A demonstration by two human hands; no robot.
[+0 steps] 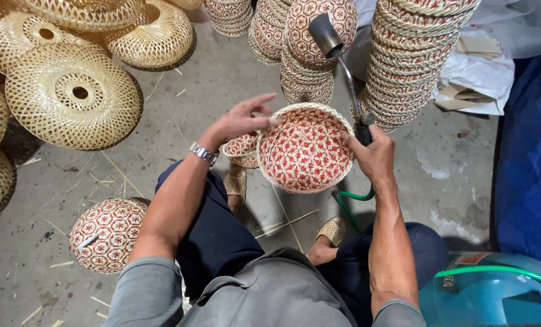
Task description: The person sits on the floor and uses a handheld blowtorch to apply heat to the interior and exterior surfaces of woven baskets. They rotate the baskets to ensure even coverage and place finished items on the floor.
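The left hand (pixel 240 121), fingers spread, steadies the rim of the round red-and-cream woven bamboo basket (pixel 305 148), tipped open-side up above the knees, while the right hand's (pixel 373 154) closed grip aims the black-nozzled gas torch (pixel 337 54) away.

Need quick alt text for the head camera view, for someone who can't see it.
A seated person's left hand tilts a red-and-cream woven basket by its rim while the right hand grips a gas torch fed by a green hose. Stacks of matching baskets stand behind on the concrete floor.
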